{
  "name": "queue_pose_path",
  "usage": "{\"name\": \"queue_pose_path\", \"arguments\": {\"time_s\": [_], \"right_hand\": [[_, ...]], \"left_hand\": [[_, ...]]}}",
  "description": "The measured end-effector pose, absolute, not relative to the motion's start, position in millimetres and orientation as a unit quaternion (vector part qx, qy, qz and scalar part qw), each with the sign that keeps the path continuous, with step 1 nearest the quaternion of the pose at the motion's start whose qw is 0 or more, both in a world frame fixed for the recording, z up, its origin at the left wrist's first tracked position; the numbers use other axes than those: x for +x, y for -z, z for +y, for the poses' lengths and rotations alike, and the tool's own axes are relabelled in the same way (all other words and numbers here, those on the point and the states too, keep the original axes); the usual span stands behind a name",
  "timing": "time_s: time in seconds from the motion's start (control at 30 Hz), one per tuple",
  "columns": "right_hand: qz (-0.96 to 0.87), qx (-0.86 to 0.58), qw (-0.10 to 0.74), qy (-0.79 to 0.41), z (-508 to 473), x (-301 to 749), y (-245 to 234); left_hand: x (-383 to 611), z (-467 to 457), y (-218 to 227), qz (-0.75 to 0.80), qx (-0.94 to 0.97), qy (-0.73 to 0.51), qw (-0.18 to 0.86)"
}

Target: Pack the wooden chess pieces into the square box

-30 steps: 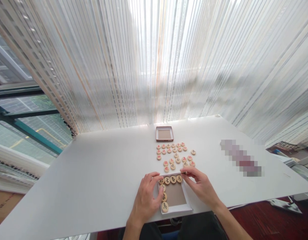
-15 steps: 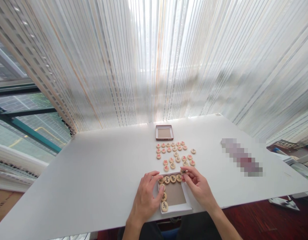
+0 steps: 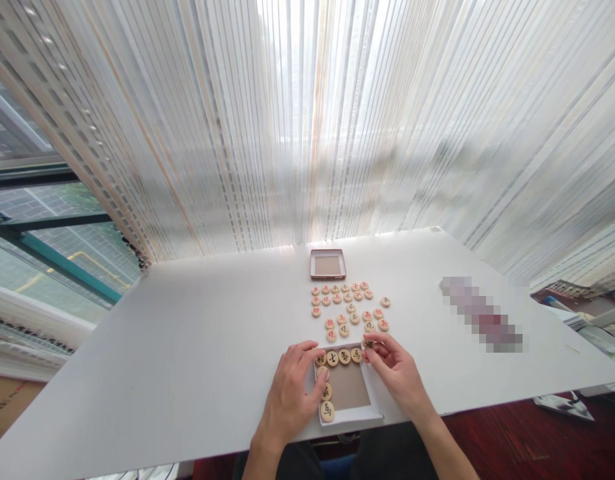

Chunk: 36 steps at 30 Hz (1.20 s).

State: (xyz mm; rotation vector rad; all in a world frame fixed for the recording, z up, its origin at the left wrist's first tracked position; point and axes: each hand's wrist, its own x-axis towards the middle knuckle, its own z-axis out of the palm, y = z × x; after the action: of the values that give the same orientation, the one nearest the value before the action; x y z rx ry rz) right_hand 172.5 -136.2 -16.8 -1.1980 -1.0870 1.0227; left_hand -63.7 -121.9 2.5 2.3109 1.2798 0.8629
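A shallow white box (image 3: pixel 367 418) with a brown floor lies at the table's near edge. Several round wooden chess pieces (image 3: pixel 338 357) line its far and left sides. My left hand (image 3: pixel 290 395) rests on the box's left edge, fingers curled, thumb on a piece inside. My right hand (image 3: pixel 396 371) is at the box's far right corner and pinches one wooden piece (image 3: pixel 368 344) with black lettering. Just beyond the box, several loose pieces (image 3: pixel 350 306) with red or black characters lie on the table.
A small brown-rimmed box lid (image 3: pixel 328 264) lies further back on the white table (image 3: pixel 197 347). A blurred patch (image 3: pixel 482 315) sits to the right. Striped sheer curtains (image 3: pixel 307 120) hang behind the table. Window frames (image 3: pixel 42 227) show on the left.
My right hand drew back a little toward the box's far right corner, still pinching the piece. My left hand stayed on the box's left edge.
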Motion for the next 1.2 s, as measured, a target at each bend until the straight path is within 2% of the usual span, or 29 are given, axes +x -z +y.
{"name": "queue_pose_path", "arguments": {"time_s": [0.23,0.6,0.97,1.2], "right_hand": [[-0.505,-0.491,0.581,-0.408,-135.9,170.6,14.7],[-0.515,-0.539,0.538,-0.393,-138.2,175.8,19.1],[-0.513,-0.547,0.540,-0.381,-138.3,178.5,22.2],[-0.490,-0.544,0.545,-0.409,-136.9,177.1,21.6]], "left_hand": [[-63.3,-121.5,-3.6,0.448,0.820,-0.308,0.179],[-63.6,-121.1,-2.4,0.449,0.819,-0.307,0.184],[-63.6,-119.5,-0.5,0.450,0.818,-0.309,0.183],[-64.3,-120.5,-1.1,0.450,0.816,-0.309,0.190]]}}
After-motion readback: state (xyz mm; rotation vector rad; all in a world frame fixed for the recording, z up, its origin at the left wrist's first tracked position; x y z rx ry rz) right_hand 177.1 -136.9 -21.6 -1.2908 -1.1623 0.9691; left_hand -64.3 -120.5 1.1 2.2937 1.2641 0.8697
